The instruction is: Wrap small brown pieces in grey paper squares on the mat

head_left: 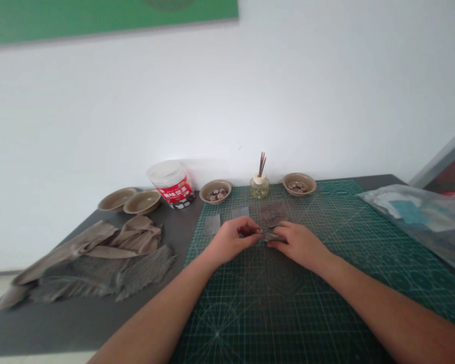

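Note:
Over the green cutting mat (258, 308), my left hand (237, 236) has its thumb and fingertips pinched together; what they hold, if anything, is too small to make out. Just right of it, my right hand (293, 241) grips a small grey piece (272, 236) between thumb and fingers. The fingertips of both hands are close together. Behind my right hand lies a brownish square (275, 215) with dark marks on it. Two grey squares lie on the mat, one at the left (212, 224) and one behind my left hand (240, 213).
Bowls with small brown pieces (215, 192) (299, 184) flank a reed diffuser (259, 187) by the wall. Left are a red-labelled tub (173, 187), two bowls (142, 202) and crumpled cloth (98, 258). A clear plastic bag (420, 217) lies right.

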Motion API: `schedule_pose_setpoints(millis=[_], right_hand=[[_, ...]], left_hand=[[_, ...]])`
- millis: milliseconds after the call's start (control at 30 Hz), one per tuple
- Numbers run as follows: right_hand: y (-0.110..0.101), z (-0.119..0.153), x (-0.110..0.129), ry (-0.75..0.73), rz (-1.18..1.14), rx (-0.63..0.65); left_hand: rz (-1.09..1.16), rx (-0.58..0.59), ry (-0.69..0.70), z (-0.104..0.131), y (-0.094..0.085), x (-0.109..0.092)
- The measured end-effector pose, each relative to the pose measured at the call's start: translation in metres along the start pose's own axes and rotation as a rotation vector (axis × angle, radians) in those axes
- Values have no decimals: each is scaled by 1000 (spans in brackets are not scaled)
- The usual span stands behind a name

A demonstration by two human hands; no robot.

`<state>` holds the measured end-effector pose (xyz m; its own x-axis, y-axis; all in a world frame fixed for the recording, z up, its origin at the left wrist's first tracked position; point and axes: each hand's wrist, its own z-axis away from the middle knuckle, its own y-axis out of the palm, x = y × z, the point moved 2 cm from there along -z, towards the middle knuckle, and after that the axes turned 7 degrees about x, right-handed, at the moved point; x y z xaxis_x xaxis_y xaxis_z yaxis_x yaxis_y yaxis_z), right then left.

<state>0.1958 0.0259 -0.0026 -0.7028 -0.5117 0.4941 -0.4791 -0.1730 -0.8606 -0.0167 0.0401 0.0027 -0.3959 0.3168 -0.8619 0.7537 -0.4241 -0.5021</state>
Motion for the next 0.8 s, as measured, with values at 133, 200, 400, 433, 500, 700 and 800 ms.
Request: schedule_pose_setpoints(millis=[133, 200, 400, 433, 500, 700, 800], right_hand=[[-5, 1, 1, 65, -150, -82], [-8, 2, 0, 127, -276, -170], [-6, 1, 1, 111, -520, -217], [-5, 1, 3, 101, -539, -209], [-2, 1, 7, 87, -595, -172], [0, 2, 12, 67, -677, -125], [-4, 2, 12, 18, -575, -178]], left_hand=[[39, -30, 2, 0, 1, 1], [103, -25, -8, 0, 2, 2], [265, -7, -32, -1, 5, 3], [285, 2, -37, -1, 6, 3], [317, 21, -49, -1, 7, 2], [434, 82, -46, -2, 9, -3], [442, 80, -45, -2, 9, -5]])
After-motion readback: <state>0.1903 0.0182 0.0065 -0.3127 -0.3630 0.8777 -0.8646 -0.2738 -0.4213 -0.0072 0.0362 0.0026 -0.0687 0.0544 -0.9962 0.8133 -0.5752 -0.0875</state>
